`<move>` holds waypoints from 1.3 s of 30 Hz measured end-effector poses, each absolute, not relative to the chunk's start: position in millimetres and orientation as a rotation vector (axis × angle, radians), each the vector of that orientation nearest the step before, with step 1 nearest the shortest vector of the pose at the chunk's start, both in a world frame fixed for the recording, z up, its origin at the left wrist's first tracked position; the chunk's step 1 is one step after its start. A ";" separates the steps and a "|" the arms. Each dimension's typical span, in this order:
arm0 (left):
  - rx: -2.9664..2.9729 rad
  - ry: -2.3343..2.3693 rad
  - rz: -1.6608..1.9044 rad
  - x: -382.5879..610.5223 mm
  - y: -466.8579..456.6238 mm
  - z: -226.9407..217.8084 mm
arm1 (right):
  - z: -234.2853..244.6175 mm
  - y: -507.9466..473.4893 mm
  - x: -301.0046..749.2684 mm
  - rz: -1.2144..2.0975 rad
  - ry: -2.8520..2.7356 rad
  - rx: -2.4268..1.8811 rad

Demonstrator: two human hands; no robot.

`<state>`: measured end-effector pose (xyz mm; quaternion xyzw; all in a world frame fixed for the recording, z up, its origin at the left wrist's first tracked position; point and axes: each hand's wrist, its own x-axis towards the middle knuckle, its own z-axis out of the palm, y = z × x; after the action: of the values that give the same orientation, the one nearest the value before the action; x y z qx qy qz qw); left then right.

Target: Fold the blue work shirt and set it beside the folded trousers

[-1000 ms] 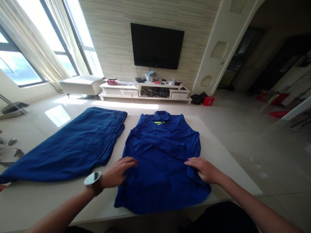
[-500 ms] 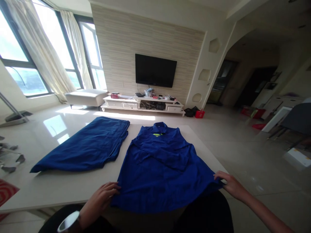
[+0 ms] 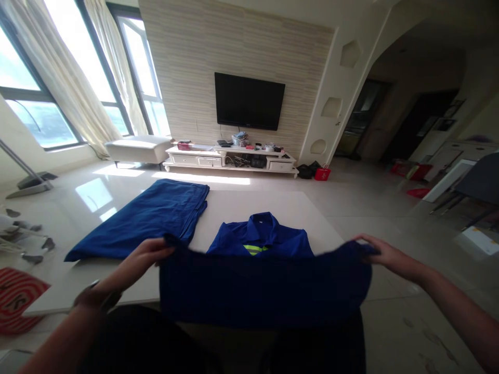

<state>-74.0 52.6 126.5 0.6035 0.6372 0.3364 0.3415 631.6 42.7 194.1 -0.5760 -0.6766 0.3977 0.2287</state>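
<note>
Shirt (image 3: 265, 285), deep blue, is lying partly on the surface (image 3: 280, 203), its collar (image 3: 262, 231) pointing away from the person toward the surface's far edge. Its long axis is running from the near side of the surface toward that far edge, while its lower part is rising off the near side and stretching crosswise as a wide dark panel, hiding the shirt's middle. The left hand (image 3: 156, 252) is gripping the panel's left corner and the right hand (image 3: 374, 252) is gripping its right corner, fingers closing on cloth at both ends. On the surface's left part, a folded blue garment (image 3: 144, 221) is lying with its long axis slanting from near left to far right. Inside the collar a small pale label (image 3: 261, 222) is showing, its lettering too tiny to read, and yellow-green bands (image 3: 254, 250) are crossing the chest. Beyond the surface's far edge, a black television (image 3: 249, 101) is hanging on the wall. Left of the surface's near end, a red, pale-striped bag (image 3: 19, 301) is bearing an unreadable dark mark.
</note>
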 end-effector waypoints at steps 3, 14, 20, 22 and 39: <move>1.512 1.582 0.939 -27.1 128.4 165.9 | 201.8 126.0 591.4 0.609 -1.649 -1.751; 2.131 1.758 0.383 45.9 48.9 12.2 | 4.5 50.2 526.0 0.356 -2.315 -1.831; 2.210 1.777 0.280 51.2 52.8 -12.7 | -31.9 22.0 556.6 0.214 -2.360 -2.060; 2.263 1.803 0.338 56.9 57.8 -8.4 | -43.1 27.3 579.9 0.092 -2.302 -2.071; 2.156 1.922 0.447 85.7 48.0 -51.5 | -70.3 3.4 602.0 -0.240 -2.020 -1.867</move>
<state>85.7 48.0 -51.5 0.7333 0.6537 0.1519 0.1091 602.0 3.4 -70.3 -0.6641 -0.7183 -0.0853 0.1891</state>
